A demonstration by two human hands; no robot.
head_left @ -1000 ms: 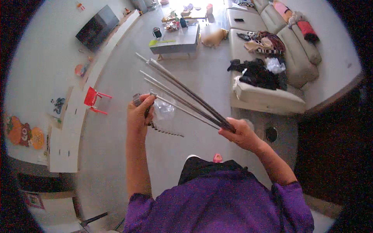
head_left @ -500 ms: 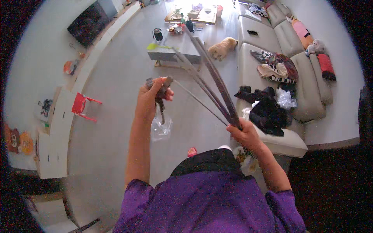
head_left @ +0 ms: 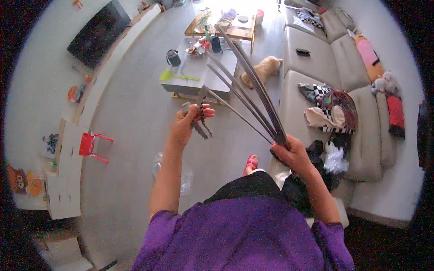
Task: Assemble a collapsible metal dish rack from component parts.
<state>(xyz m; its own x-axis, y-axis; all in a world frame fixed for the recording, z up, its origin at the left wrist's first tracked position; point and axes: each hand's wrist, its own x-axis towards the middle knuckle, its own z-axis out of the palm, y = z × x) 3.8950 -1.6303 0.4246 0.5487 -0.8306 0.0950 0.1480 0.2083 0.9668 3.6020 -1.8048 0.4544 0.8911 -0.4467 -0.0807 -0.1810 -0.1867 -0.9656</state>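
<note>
My right hand (head_left: 294, 154) is closed round one end of a bundle of long, thin dark metal rods (head_left: 256, 77). The rods fan out forward and to the left. Between the fingers of my left hand (head_left: 184, 125) are several small grey bracket-like pieces (head_left: 202, 95); a dark toothed strip (head_left: 202, 118) dangles beside them. One thin rod reaches from the right-hand bundle to just beside these pieces; whether it touches them I cannot tell. Both hands are raised in front of me, above the floor.
Ahead stands a low table (head_left: 194, 81) with a black jug (head_left: 172, 58) and a green fly-swatter-like thing (head_left: 174, 77). A dog (head_left: 266, 71) lies right of it. A sofa (head_left: 312, 38) with clothes runs along the right; a red stool (head_left: 92, 144) stands left.
I have moved forward: the table, dog and sofa appear closer, and a red-shod foot shows more. The left hand sits slightly lower and further right. Both hands keep their hold.
</note>
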